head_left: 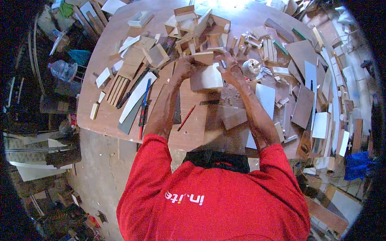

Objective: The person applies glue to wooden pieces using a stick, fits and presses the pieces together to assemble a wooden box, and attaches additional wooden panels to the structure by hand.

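Note:
At the far middle of the table, my left hand (pixel 185 68) is closed at the left end of a small wooden box piece (pixel 204 58). My right hand (pixel 230 72) curls its fingers at the right end of the same piece, with a small pale thing near the fingertips that I cannot make out. Directly below the piece, between both hands, lies a small board (pixel 207 78) with a pale, shiny top and a brown side. To the right of my right hand stands a white glue pot (pixel 251 68) with a stick in it. A red pencil (pixel 186 118) lies nearer to me.
Wooden box parts (pixel 187 26) pile up beyond my hands. On the left lie a slatted wooden piece (pixel 118 90), a white strip (pixel 137 97) and a thin blue rod (pixel 146 92). Flat panels (pixel 302 106) and offcuts crowd the right side, with a saw handle (pixel 304 146) at the near edge.

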Action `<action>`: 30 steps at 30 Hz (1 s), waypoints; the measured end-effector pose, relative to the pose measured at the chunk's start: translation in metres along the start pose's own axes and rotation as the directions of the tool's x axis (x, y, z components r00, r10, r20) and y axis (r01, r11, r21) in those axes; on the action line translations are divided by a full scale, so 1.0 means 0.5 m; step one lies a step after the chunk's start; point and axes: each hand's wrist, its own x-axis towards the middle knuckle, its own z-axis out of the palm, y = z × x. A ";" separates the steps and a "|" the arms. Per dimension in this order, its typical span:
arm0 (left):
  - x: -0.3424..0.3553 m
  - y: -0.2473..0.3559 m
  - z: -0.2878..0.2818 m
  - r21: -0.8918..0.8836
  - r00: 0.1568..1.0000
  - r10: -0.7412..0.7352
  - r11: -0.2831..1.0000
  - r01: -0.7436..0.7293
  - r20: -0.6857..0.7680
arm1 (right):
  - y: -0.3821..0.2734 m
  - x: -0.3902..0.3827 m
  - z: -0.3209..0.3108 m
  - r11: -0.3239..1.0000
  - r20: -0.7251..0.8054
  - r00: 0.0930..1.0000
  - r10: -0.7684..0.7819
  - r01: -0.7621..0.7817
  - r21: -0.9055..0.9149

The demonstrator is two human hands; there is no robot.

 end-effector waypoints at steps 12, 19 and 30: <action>-0.004 0.016 -0.001 -0.161 0.998 -0.061 0.985 0.058 -0.015 | 0.021 0.044 0.061 0.991 0.035 0.999 -0.012 0.007 0.132; 0.008 -0.031 0.023 -0.142 0.999 -0.027 0.990 0.021 -0.043 | 0.072 0.038 0.087 0.974 0.021 0.998 -0.053 0.047 0.220; -0.001 -0.161 0.031 -0.485 0.998 -0.007 0.874 -0.023 -0.061 | 0.047 0.042 0.058 0.988 0.111 0.991 -0.070 0.054 0.144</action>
